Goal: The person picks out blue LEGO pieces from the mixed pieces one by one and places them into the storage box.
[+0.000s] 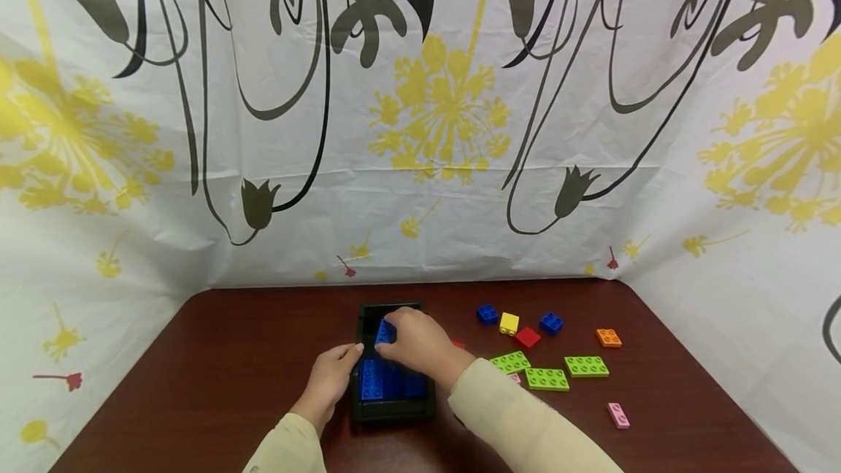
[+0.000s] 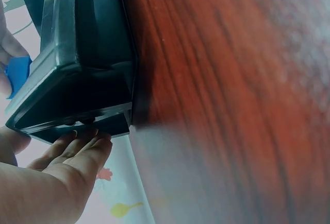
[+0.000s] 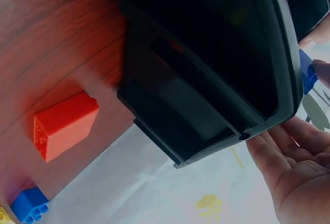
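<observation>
In the head view a black open-topped box point(image 1: 394, 412) stands on the table, with blue bricks point(image 1: 371, 379) packed into its near part. My left hand point(image 1: 328, 379) holds the box at its left side, thumb at the rim and fingers point(image 2: 85, 149) against the outer wall. Over the far part of the box, my right hand point(image 1: 420, 341) pinches a blue brick point(image 1: 385, 332) between thumb and fingers. That same brick point(image 3: 308, 72) shows past the box rim in the right wrist view. The right hand hides part of the box's inside.
Right of the box lie several green bricks point(image 1: 586, 366), a red brick point(image 1: 528, 337), a yellow brick point(image 1: 509, 323), two blue bricks point(image 1: 551, 322), an orange brick point(image 1: 608, 338) and a pink brick point(image 1: 618, 415). A patterned curtain point(image 1: 420, 232) hangs behind the brown table point(image 1: 250, 356).
</observation>
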`<state>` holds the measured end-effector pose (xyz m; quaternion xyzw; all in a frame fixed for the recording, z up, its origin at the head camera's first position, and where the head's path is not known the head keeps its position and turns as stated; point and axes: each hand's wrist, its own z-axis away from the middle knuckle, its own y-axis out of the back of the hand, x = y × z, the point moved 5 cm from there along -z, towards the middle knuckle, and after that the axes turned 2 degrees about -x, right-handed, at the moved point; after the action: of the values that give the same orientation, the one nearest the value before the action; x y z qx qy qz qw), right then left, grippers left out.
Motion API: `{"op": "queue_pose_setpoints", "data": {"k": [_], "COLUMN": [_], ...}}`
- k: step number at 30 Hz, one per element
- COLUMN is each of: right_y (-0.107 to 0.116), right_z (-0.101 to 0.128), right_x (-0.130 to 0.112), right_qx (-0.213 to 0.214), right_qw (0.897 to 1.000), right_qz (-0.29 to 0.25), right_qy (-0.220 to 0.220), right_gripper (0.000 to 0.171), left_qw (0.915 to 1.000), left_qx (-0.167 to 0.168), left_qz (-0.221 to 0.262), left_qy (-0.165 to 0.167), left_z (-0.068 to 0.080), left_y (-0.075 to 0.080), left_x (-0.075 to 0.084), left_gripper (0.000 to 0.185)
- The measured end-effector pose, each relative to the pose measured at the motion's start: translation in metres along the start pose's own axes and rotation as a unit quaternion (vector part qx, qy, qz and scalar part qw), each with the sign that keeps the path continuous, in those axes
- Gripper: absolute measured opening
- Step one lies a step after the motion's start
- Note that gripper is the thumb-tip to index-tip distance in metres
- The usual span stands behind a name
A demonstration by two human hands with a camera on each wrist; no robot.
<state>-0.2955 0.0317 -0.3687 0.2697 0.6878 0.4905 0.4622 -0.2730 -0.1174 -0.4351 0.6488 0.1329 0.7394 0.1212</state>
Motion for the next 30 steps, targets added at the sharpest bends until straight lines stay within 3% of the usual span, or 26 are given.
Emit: {"op": "queue_pose_setpoints", "data": {"k": [11, 21, 30], "right_y": [-0.001, -0.005, -0.009], "right_z": [-0.016, -0.029, -0.034], "right_x": [-0.007, -0.01, -0.015], "right_qx": [-0.044, -0.07, -0.107], "right_qw": [0.998, 0.996, 0.991], "right_qz": [0.026, 0.054, 0.076], "right_qy": [-0.022, -0.017, -0.024], "right_gripper": [0.05, 0.02, 0.019], "left_qw": [0.9999, 1.0, 1.0], "left_qx": [0.0, -0.003, -0.005], "left_qz": [-0.01, 0.0, 0.001], "left_qy": [0.007, 0.004, 0.005], "left_z": [0.0, 0.001, 0.002], "left_y": [0.0, 0.002, 0.001], "left_x": [0.004, 0.003, 0.003], "left_gripper": [0.054, 0.053, 0.053]}}
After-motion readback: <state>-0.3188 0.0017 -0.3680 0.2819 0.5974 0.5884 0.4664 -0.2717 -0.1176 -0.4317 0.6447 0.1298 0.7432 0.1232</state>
